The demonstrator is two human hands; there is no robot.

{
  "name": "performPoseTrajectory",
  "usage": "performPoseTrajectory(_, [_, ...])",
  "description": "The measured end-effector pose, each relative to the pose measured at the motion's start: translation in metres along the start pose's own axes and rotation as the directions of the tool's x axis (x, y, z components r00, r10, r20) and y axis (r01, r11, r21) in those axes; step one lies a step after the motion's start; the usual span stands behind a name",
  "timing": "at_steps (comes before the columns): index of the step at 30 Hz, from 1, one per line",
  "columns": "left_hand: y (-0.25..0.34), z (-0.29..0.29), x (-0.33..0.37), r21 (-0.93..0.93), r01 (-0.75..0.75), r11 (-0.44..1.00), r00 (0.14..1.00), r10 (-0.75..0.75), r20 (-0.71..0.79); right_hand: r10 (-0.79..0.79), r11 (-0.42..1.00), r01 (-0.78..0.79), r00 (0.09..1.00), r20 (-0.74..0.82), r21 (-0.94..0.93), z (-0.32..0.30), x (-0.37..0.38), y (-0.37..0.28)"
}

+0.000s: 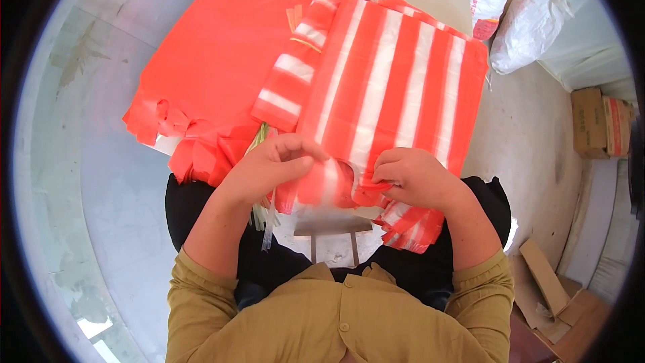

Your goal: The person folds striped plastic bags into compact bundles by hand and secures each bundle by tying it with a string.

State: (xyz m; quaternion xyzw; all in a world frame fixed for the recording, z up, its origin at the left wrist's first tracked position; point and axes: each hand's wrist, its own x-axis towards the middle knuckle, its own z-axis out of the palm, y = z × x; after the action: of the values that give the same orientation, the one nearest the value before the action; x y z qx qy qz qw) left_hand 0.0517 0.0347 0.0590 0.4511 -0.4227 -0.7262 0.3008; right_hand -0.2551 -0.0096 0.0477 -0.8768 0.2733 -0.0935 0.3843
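A stack of red-and-white striped plastic bags (383, 74) lies in front of me. At its near edge, my left hand (279, 161) has its thumb and forefinger curled together at a slightly blurred striped flap of a bag. My right hand (418, 173) pinches a gathered red bit of the same bag edge, its fingers bent inward. A dark opening shows in the plastic between the two hands. More striped bag ends (411, 227) hang crumpled below my right hand.
A pile of plain red plastic bags (228, 40) lies left of the striped stack, with a folded striped bundle (292, 74) between them. Pale strips (259, 212) dangle beside my left wrist. White sacks (531, 23) stand far right, cardboard boxes (589, 123) at right, flattened cardboard (544, 279) lower right.
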Motion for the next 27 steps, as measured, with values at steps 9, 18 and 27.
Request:
performPoseTrajectory(9, [0.008, 0.036, 0.036, -0.055, 0.047, 0.997, 0.999, -0.048, -0.014, -0.052, 0.951, 0.049, 0.999, -0.002, -0.305, 0.007, -0.014, 0.0])
performPoseTrajectory(18, [0.002, 0.044, 0.056, 0.962, -0.252, 0.103, 0.749, 0.65, 0.127, -0.073, 0.935, 0.054, 0.996, -0.042, -0.351, 0.004, -0.013, -0.007])
performPoseTrajectory(27, [-0.011, 0.045, 0.073, 0.891, -0.394, 0.228, 0.839, 0.484, 0.247, -0.069, 0.952, 0.033, 0.991, -0.11, -0.303, -0.002, -0.009, -0.006])
